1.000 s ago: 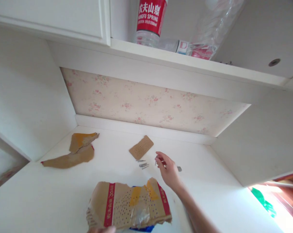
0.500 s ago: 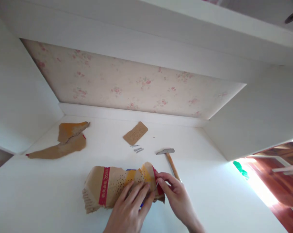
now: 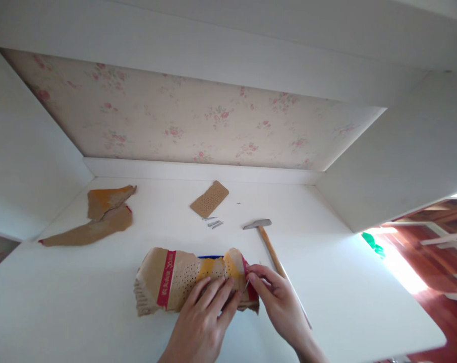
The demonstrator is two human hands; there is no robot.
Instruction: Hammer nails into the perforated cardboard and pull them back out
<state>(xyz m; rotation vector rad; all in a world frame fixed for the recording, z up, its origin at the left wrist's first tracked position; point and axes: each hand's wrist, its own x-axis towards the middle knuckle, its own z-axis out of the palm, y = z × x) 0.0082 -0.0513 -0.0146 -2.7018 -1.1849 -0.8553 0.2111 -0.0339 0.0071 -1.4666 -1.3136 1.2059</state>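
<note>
A torn piece of corrugated cardboard (image 3: 190, 277) with red and yellow bands and many small holes lies in front of me. Something blue shows along its far edge. My left hand (image 3: 206, 312) lies on it with the fingers spread, pressing its near side. At the cardboard's right end, my right hand (image 3: 276, 300) pinches a thin metal nail (image 3: 247, 285) between thumb and fingertips, its point down at the surface. A hammer (image 3: 270, 247) with a wooden handle lies just beyond my right hand. Several loose nails (image 3: 214, 223) lie farther back.
A small perforated cardboard piece (image 3: 210, 198) lies behind the nails. Torn cardboard scraps (image 3: 107, 217) are at the back left. White side panels and a floral back wall (image 3: 213, 121) enclose the white surface (image 3: 345, 292). A green object (image 3: 373, 245) and reddish floor show beyond its right edge.
The view has tilted and shifted slightly, so more of the hammer's handle and the right edge shows. Both hands keep their places on the cardboard, the nail still pinched.
</note>
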